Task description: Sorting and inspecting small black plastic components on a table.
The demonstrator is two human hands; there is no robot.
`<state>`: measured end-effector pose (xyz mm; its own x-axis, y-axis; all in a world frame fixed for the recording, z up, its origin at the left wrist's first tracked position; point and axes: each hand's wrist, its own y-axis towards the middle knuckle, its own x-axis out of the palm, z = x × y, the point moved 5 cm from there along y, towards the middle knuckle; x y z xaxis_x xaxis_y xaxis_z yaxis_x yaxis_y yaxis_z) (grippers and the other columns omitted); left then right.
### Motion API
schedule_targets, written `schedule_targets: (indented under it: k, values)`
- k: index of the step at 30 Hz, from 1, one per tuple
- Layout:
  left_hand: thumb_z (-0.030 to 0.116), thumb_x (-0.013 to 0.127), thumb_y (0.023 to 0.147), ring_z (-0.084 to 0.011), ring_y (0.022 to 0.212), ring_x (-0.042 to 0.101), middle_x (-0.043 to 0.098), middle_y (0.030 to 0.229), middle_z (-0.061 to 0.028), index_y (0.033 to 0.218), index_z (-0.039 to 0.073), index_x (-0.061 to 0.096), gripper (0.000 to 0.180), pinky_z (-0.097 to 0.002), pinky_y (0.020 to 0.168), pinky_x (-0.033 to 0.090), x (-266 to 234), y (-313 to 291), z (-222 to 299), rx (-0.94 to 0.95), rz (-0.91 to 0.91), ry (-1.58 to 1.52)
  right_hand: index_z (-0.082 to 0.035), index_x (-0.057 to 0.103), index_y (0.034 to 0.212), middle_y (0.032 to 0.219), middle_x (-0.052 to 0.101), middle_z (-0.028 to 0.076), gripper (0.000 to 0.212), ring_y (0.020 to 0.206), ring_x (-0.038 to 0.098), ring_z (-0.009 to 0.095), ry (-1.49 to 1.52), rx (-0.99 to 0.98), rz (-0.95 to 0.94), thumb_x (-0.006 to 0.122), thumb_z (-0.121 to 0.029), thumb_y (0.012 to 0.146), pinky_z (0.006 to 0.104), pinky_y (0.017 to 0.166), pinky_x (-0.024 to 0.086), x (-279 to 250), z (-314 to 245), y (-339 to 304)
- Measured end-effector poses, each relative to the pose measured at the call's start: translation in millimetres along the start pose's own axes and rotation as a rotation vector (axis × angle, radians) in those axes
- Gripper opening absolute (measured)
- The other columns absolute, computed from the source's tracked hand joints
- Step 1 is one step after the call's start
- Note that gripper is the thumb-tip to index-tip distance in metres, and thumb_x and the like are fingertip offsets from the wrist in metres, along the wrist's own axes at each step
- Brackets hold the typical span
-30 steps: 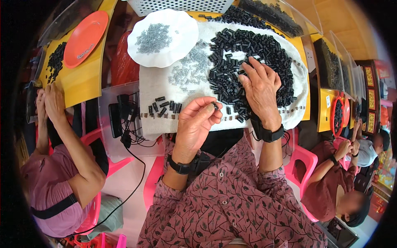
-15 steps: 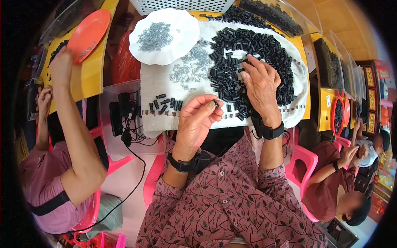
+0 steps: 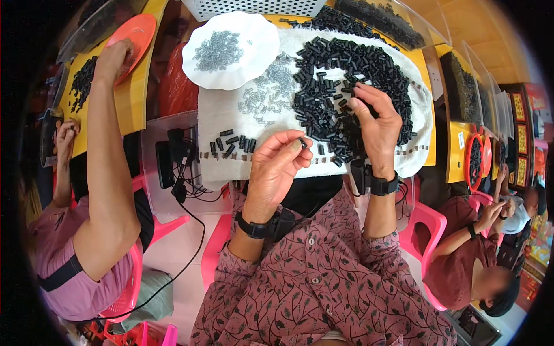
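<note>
My left hand (image 3: 274, 168) is closed, pinching a small black cylinder (image 3: 303, 143) between thumb and forefinger above the cloth's near edge. Over the pile of black cylinders (image 3: 322, 118), my right hand (image 3: 380, 127) has its thumb and fingertips drawn together at a black piece, its grip partly hidden. To the pile's left lie many small silvery pieces (image 3: 264, 98) that look like springs. More of these fill the middle of a white scalloped plate (image 3: 259, 34). Several black cylinders (image 3: 232, 140) lie apart near the cloth's left front. Everything rests on a white cloth (image 3: 216, 118).
A white perforated basket (image 3: 254, 8) and a clear bin of black parts (image 3: 378, 23) stand at the back. Cables (image 3: 183, 155) hang left of the table. A co-worker's arm (image 3: 109, 150) reaches to a red plate (image 3: 140, 36) there; other people sit at right.
My right hand has shifted slightly right, its thumb and fingers closer together. My left hand keeps its hold on the black cylinder. The co-worker's hand at left has moved onto the red plate.
</note>
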<state>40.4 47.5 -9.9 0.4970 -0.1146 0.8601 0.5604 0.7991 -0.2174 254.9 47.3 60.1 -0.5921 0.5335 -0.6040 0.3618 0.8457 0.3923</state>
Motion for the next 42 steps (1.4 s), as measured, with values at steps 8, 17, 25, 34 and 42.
schedule_targets:
  k: [8,17,25,34,42]
  values:
    - [0.005,0.057,0.101,-0.0177,0.092,0.066,0.069,0.111,-0.0140,0.122,-0.001,0.063,0.022,-0.0305,0.081,0.054,0,0,1,0.013,-0.015,0.011,-0.001,0.072,0.098,0.101,0.075,0.009,0.014,0.088,0.069,0.012,0.746,0.417,0.108,0.074,0.006,0.086,0.0246,0.085,0.054,2,6,-21]
    - [0.006,0.059,0.102,-0.0165,0.091,0.069,0.070,0.110,-0.0131,0.121,-0.001,0.064,0.021,-0.0292,0.081,0.056,1,-1,0,0.021,-0.003,0.004,0.001,0.067,0.099,0.100,0.075,0.012,0.014,0.088,0.071,0.013,0.897,0.490,-0.006,0.072,0.008,0.087,0.0251,0.085,0.055,15,-16,-40]
    - [0.007,0.059,0.101,-0.0163,0.092,0.069,0.071,0.109,-0.0128,0.121,-0.001,0.064,0.022,-0.0291,0.081,0.056,1,-3,1,0.035,-0.009,0.008,-0.002,0.069,0.096,0.090,0.072,0.004,0.012,0.079,0.064,0.007,0.679,0.472,-0.050,0.077,0.002,0.087,0.0212,0.072,0.052,19,-33,-54]
    - [0.007,0.060,0.101,-0.0162,0.092,0.069,0.071,0.110,-0.0128,0.122,-0.001,0.063,0.023,-0.0294,0.082,0.057,-1,-3,-1,0.040,-0.003,-0.025,0.000,0.069,0.098,0.095,0.072,0.002,0.012,0.084,0.064,0.006,0.698,0.429,-0.145,0.076,0.001,0.089,0.0204,0.074,0.051,27,-46,-62]
    - [0.006,0.057,0.102,-0.0160,0.094,0.067,0.070,0.112,-0.0124,0.124,0.000,0.063,0.023,-0.0290,0.082,0.054,-1,-3,-1,0.037,-0.030,-0.066,-0.001,0.072,0.108,0.102,0.074,0.006,0.016,0.089,0.066,0.009,0.721,0.429,-0.163,0.070,0.002,0.093,0.0226,0.079,0.052,31,-47,-65]
